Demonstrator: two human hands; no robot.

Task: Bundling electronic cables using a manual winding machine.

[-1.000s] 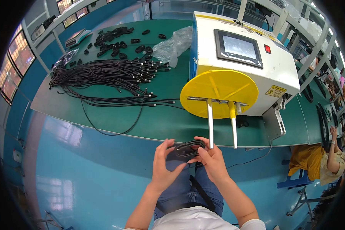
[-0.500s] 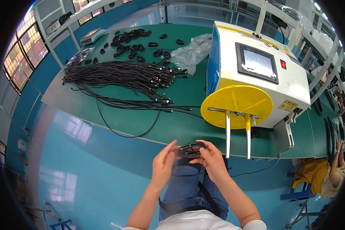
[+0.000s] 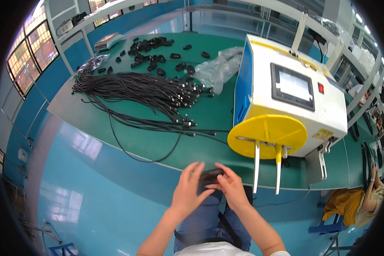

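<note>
Hands first: I see my left hand (image 3: pixel 187 190) and right hand (image 3: pixel 231 187) both curled around one black cable bundle (image 3: pixel 210 175) above my lap. Beyond, two pegs hang from one yellow disc (image 3: pixel 266 136) on a white machine (image 3: pixel 296 96). One clear bag (image 3: pixel 219 68) and loose cables (image 3: pixel 145 91) lie on the green table (image 3: pixel 209 117).

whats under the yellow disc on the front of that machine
Two prongs, one white and one yellow, hang below the yellow disc past the green table's edge. Left of them, the left hand and right hand hold a coiled black cable. The disc hides the machine's lower front.
</note>
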